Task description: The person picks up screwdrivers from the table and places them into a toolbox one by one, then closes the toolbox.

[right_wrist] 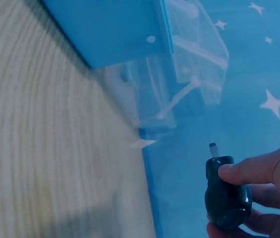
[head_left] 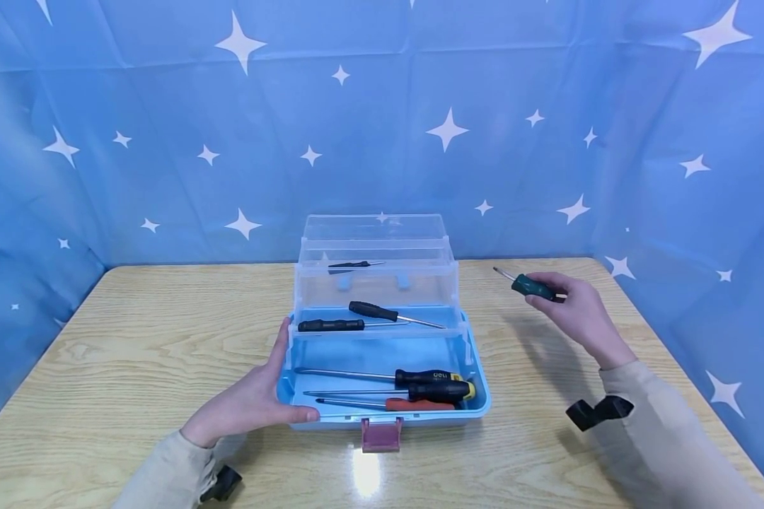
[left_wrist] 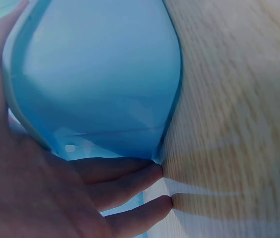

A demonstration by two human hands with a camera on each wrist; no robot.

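Right hand (head_left: 576,311) pinches a stubby dark-green-handled screwdriver (head_left: 530,285) by its handle, above the wooden table (head_left: 134,339), right of the open blue plastic toolbox (head_left: 382,367). Left hand (head_left: 248,403) rests flat against the box's left wall. Screwdriver looks light, rigid (handle probably smooth); grip the bulbous handle.

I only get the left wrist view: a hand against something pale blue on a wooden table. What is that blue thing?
Observer: An open light-blue plastic toolbox with clear fold-out trays; the left hand rests against its left side.
Visitor: Anything inside?
Observer: Three long screwdrivers lie in the bottom.
Visitor: And the other hand?
Observer: The right hand holds a stubby dark-green-handled screwdriver above the table, right of the box.
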